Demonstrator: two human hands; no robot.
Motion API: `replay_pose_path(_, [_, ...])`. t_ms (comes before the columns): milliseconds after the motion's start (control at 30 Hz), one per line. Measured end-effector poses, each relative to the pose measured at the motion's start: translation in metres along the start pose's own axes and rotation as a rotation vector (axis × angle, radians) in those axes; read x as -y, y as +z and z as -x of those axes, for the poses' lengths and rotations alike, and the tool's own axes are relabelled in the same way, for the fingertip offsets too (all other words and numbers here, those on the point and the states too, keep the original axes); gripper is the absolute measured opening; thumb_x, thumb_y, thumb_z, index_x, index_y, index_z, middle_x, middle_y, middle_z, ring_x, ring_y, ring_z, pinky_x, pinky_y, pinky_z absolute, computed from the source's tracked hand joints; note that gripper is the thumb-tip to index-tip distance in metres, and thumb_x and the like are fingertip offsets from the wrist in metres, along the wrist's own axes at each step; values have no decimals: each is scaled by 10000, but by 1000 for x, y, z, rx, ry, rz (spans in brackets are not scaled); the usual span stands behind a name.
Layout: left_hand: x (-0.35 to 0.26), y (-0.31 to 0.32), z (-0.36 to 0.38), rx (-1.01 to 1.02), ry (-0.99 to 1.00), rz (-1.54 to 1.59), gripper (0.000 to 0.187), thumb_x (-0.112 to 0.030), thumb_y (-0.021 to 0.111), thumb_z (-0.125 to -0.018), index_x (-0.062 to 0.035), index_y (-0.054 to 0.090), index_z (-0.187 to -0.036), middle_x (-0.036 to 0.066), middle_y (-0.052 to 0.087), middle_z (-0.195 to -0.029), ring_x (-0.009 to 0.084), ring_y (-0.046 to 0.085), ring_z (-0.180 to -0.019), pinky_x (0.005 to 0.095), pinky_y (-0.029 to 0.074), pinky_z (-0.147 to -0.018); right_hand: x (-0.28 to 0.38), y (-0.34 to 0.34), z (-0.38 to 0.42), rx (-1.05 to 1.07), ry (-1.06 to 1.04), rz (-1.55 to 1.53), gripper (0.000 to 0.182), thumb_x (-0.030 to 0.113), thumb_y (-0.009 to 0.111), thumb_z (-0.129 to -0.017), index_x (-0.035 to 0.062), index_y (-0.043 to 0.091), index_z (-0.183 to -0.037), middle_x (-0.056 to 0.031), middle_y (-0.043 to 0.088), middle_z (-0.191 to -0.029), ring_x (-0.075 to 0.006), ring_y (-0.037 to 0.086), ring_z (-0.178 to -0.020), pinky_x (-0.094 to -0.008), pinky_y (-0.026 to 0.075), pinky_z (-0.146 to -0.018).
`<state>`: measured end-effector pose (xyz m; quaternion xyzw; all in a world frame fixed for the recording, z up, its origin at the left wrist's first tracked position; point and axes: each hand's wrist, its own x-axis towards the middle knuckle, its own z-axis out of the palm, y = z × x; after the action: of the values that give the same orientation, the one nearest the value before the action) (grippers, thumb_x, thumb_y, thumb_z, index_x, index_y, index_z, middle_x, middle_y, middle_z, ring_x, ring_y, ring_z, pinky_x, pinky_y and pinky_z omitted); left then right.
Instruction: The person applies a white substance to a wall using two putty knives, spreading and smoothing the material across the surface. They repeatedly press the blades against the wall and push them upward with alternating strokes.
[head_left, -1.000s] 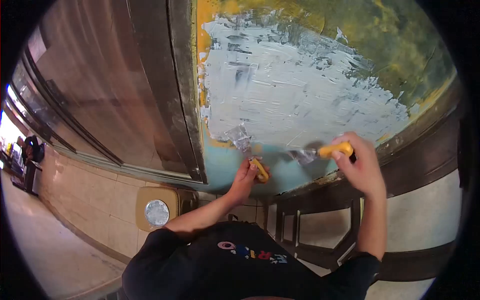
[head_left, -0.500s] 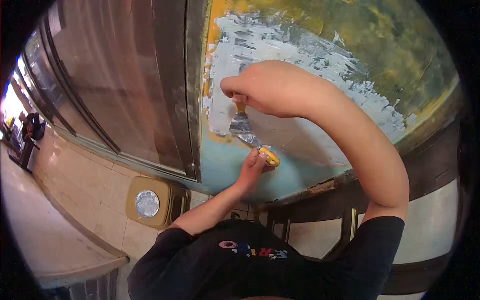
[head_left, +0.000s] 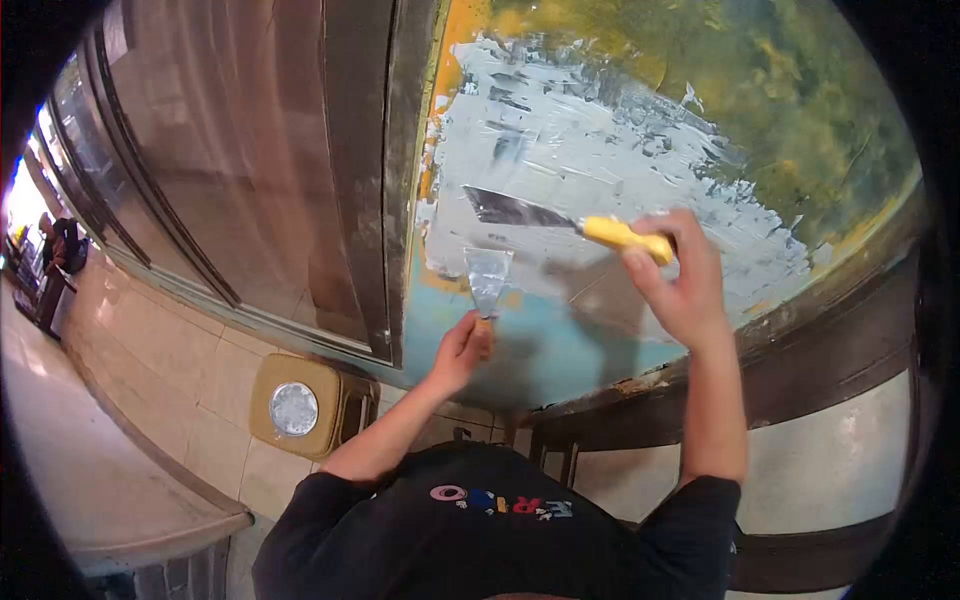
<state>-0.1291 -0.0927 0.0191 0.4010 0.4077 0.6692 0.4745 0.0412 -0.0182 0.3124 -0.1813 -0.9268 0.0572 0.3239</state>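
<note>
In my right hand (head_left: 688, 280) is a putty knife with a yellow handle (head_left: 625, 238). Its dark, smeared blade (head_left: 520, 210) points left across the wall, and motion blurs the hand a little. My left hand (head_left: 460, 350) grips a second putty knife (head_left: 488, 282) by its orange-brown handle, lower and to the left, with the wide blade upward. Grey-white residue coats this blade. Behind both tools, a rough layer of white filler (head_left: 590, 150) covers part of the painted wall panel (head_left: 800, 110).
A tan stool (head_left: 262, 400) on the tiled floor bears a round container of whitish paste (head_left: 294, 409). Left of the wall stands a dark-framed glass panel (head_left: 230, 150). Dark-framed pale panels (head_left: 850, 450) are at lower right, and a pale curved surface (head_left: 90, 450) at lower left.
My right hand has swung right and down, apart from the left, which has moved left and slightly down. The yellow handle, earlier at my left hand, is now in my right.
</note>
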Motion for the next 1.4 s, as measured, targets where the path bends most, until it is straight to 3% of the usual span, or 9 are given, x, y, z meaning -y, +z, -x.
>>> replay_pose_path(100, [-2, -42, 8, 0, -34, -175, 341, -303, 401, -996, -50, 528, -1185, 8, 522, -819, 79, 500, -723, 258, 427, -639, -25, 65, 91, -2, 361, -394, 237, 147, 530, -882, 21, 526, -1083, -79, 573, -891, -143, 542, -721, -261, 453, -694])
replay_pose_path(167, [-2, -63, 5, -47, 224, -428, 323, -269, 403, -989, -24, 541, -1149, 47, 505, -787, 130, 510, -679, 284, 427, -634, -34, 113, 136, 91, 674, -686, 269, 169, 519, -887, 37, 524, -1121, -77, 583, -878, -134, 536, -715, -275, 456, -668])
replay_pose_path(233, [-18, -71, 1, -7, 255, -500, 324, -269, 409, -984, -13, 543, -1133, 69, 498, -775, 163, 515, -669, 299, 429, -636, -36, 154, 161, 24, 742, -646, 266, 193, 493, -906, 24, 517, -1110, -45, 559, -823, -94, 491, -667, -253, 421, -607])
replay_pose_path(333, [-34, -73, -8, 64, 294, -585, 332, -267, 417, -978, 7, 535, -1122, 101, 504, -746, 217, 527, -659, 322, 430, -637, -24, 185, 167, -172, 740, -892, 271, 228, 490, -917, 9, 518, -1073, -14, 520, -766, -75, 451, -638, -250, 394, -574])
replay_pose_path(467, [-43, -48, -20, 41, 310, -628, 294, -252, 425, -979, 8, 524, -1074, 111, 534, -740, 230, 532, -643, 331, 435, -624, -19, 190, 154, -234, 811, -744, 357, 348, 510, -937, 4, 524, -1033, -4, 500, -753, -65, 418, -653, -240, 368, -575])
replay_pose_path(567, [-41, -35, -25, 93, 240, -537, 446, -426, 371, -988, -8, 513, -1049, 63, 550, -758, 129, 516, -659, 276, 432, -590, -26, 194, 143, -374, 766, -673, 401, 390, 519, -938, -1, 529, -1029, -7, 514, -769, -69, 427, -669, -238, 370, -584])
replay_pose_path(667, [-39, -20, -25, 75, 234, -414, 296, -279, 417, -985, 2, 501, -1021, 78, 539, -714, 161, 526, -613, 292, 437, -584, -30, 191, 140, -412, 751, -547, 413, 399, 523, -938, -6, 538, -1019, -9, 528, -769, -75, 443, -679, -242, 381, -593])
replay_pose_path(833, [-26, -14, -31, 49, 203, -372, 426, -400, 402, -985, 9, 497, -1056, 63, 557, -740, 136, 531, -623, 287, 451, -578, -34, 189, 135, -447, 717, -468, 443, 431, 525, -932, -4, 552, -1011, -12, 529, -738, -73, 445, -666, -242, 384, -579])
replay_pose_path(1400, [-15, -12, -42, 16, 31, -173, 397, -392, 411, -988, -29, 561, -1044, 38, 578, -720, 102, 538, -620, 252, 447, -562, -39, 198, 125, -436, 751, -385, 486, 474, 528, -923, -8, 556, -980, -16, 524, -680, -69, 437, -605, -255, 385, -529])
